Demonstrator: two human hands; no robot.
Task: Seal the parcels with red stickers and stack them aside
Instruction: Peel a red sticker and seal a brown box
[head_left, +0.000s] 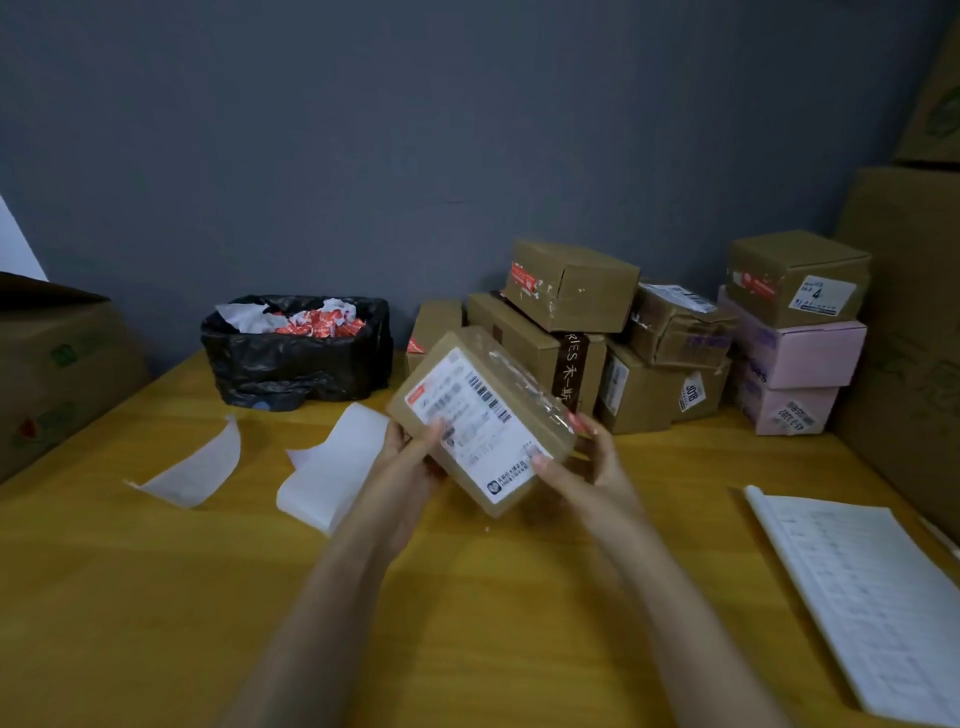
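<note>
I hold a small brown parcel (483, 415) with a white shipping label above the middle of the wooden table (156, 597), tilted. My left hand (415, 457) grips its near left edge, thumb on the label. My right hand (582, 467) grips the right end, thumb on the label's corner. Behind it stands a pile of brown parcels (571, 291), some with red stickers. Further right, a brown parcel (795, 275) with a red sticker sits on two pink boxes (800, 353). A strip of white backing paper (332, 467) lies left of my hands.
A black-lined bin (296, 358) with red and white scraps stands at the back left. Another curl of backing paper (197, 467) lies near it. A large carton (57, 374) is at the far left, tall cartons (909, 338) on the right. Printed sheets (857, 592) lie at right front.
</note>
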